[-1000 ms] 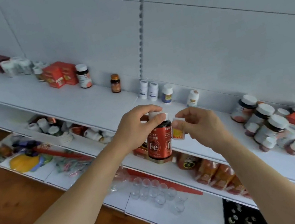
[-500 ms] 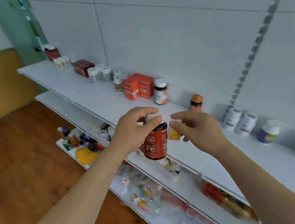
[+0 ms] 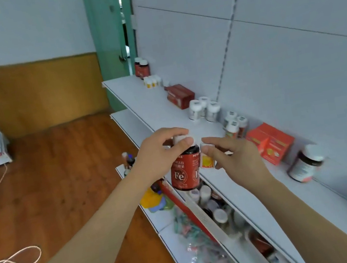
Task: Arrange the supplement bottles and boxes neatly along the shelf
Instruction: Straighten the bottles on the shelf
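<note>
White long shelf [image 3: 157, 108] runs toward 12 o'clock. My left hand [image 3: 160, 154] grips red Fe bottle [image 3: 185, 170] by white cap; right hand [image 3: 234, 155] pinches small yellow-label bottle [image 3: 206, 160]. Carrying step. Next, I think: stand both upright by matching ones.

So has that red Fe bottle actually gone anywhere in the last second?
Yes. The left hand has carried the red Fe bottle leftward along the top shelf: it was level with the white bottles right of the amber one, and is now before the orange boxes.

Shop — white shelf [image 3: 151, 102]; rows of supplement bottles [image 3: 204, 109]
</note>
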### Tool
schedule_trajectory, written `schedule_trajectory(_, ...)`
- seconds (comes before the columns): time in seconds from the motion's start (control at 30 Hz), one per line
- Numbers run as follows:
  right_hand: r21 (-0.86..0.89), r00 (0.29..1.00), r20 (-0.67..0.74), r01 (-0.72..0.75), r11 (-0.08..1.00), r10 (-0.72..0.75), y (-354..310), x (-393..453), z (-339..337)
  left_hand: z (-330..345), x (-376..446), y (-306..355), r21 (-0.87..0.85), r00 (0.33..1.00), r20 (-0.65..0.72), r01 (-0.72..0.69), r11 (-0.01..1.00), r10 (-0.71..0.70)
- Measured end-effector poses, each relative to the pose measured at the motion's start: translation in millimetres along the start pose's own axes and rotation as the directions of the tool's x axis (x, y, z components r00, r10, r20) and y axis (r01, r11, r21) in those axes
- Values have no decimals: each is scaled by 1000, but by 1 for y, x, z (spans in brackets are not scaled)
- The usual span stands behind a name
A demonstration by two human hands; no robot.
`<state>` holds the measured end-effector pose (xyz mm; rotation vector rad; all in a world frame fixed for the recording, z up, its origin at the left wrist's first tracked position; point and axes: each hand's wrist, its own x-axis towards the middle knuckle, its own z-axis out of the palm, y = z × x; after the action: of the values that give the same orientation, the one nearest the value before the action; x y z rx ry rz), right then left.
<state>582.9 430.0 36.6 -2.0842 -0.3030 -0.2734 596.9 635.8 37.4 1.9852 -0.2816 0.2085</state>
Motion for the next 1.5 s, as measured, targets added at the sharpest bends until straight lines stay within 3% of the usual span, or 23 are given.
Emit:
schedule_trajectory(0.33, -49, 996, 86, 9, 999, -5, -41, 149, 139, -149, 118, -88, 50, 1000, 3, 18, 999, -19)
schedule_trajectory(0.63, -111, 1000, 8, 24, 994, -23, -16, 291, 217, -211, 248, -169, 106, 998, 58, 31, 994, -38)
schedule_trajectory(0.93, -142, 999, 26, -16, 990, 20, 14, 449, 275, -263, 405, -229, 177, 994, 95, 35, 984, -52)
schedule_trajectory(1.33, -292, 952, -195, -285, 913, 235, 68, 593, 370, -316, 587, -340, 121, 969, 243, -80, 990, 48)
schedule_trajectory(1.5, -357, 884, -400, -395, 847, 243, 78, 623, 404, -326, 656, -382, 171, 916, 385, -192, 966, 114)
